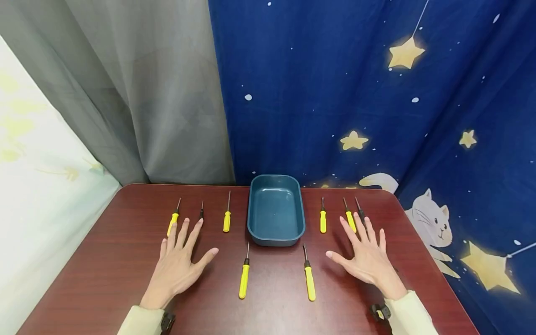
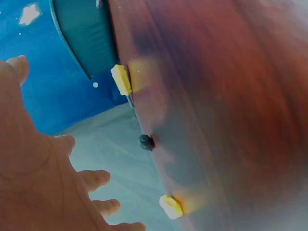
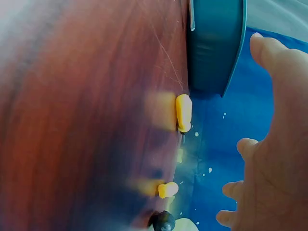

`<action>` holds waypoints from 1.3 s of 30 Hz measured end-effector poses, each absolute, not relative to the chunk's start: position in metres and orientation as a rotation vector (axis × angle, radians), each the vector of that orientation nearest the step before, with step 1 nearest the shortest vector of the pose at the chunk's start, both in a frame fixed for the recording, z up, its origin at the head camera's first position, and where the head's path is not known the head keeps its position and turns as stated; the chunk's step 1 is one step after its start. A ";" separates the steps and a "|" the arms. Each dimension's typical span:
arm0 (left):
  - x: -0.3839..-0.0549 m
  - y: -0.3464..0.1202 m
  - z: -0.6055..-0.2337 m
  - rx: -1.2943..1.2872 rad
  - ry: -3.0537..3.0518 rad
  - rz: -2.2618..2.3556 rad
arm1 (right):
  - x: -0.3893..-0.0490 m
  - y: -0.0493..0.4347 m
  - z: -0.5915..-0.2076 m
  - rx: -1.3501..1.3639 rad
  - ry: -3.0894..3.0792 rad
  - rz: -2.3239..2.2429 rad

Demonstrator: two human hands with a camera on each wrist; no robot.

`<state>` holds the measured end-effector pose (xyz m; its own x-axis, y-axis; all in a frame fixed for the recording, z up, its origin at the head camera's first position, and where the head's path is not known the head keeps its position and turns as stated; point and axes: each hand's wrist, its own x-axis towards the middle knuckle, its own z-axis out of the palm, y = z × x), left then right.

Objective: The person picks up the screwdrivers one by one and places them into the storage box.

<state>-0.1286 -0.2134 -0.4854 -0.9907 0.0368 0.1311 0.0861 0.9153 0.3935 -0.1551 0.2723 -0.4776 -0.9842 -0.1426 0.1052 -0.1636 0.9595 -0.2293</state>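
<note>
My left hand [image 1: 179, 263] is held over the left of the table with its fingers spread, holding nothing. Around its fingertips are a yellow-handled screwdriver [image 1: 173, 221] and a black-handled screwdriver [image 1: 202, 213], partly covered by the hand. My right hand [image 1: 368, 260] is likewise spread over the right side, near another yellow screwdriver [image 1: 350, 221] and a black screwdriver [image 1: 360, 211]. Between the hands lie more yellow screwdrivers: one [image 1: 227, 221] left of the blue-green bin [image 1: 276, 242], one [image 1: 323, 221] right of it, and two in front, left [image 1: 244, 279] and right [image 1: 309, 281].
The bin stands at the back middle of the dark red wooden table [image 1: 276, 316]. Behind the table edge hang a grey curtain [image 1: 180, 93] and a blue star-patterned curtain [image 1: 310, 93]. A pale curtain [image 1: 37, 177] hangs at the left.
</note>
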 end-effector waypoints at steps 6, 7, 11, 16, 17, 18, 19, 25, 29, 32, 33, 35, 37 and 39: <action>-0.135 -0.209 -0.480 -0.108 -2.947 -0.734 | -0.166 0.274 -0.470 0.241 -3.020 0.394; -0.136 -0.209 -0.479 -0.110 -2.945 -0.760 | -0.168 0.274 -0.469 0.242 -3.020 0.405; -0.139 -0.204 -0.475 -0.128 -2.926 -0.888 | -0.176 0.276 -0.462 0.230 -3.028 0.458; -0.146 -0.197 -0.472 -0.166 -2.868 -1.017 | -0.185 0.280 -0.455 0.212 -3.060 0.522; -0.147 -0.196 -0.472 -0.173 -2.858 -1.034 | -0.187 0.281 -0.454 0.205 -3.069 0.536; -0.148 -0.194 -0.472 -0.180 -2.846 -1.051 | -0.189 0.282 -0.453 0.197 -3.077 0.552; -0.149 -0.193 -0.471 -0.184 -2.838 -1.069 | -0.191 0.283 -0.452 0.191 -3.083 0.569; -0.158 -0.185 -0.470 -0.182 -2.786 -1.236 | -0.201 0.290 -0.448 0.156 -3.110 0.645; -0.165 -0.181 -0.468 -0.154 -2.730 -1.437 | -0.208 0.294 -0.447 0.116 -3.132 0.669; -0.171 -0.178 -0.468 -0.123 -2.685 -1.576 | -0.213 0.297 -0.447 0.093 -3.143 0.683; -0.174 -0.176 -0.468 -0.114 -2.673 -1.613 | -0.215 0.298 -0.447 0.092 -3.143 0.689; -0.177 -0.173 -0.468 -0.090 -2.651 -1.675 | -0.218 0.299 -0.447 0.098 -3.138 0.692; -0.181 -0.170 -0.469 -0.079 -2.624 -1.745 | -0.222 0.301 -0.447 0.104 -3.136 0.692; -0.185 -0.167 -0.470 -0.062 -2.583 -1.843 | -0.224 0.303 -0.446 0.105 -3.139 0.696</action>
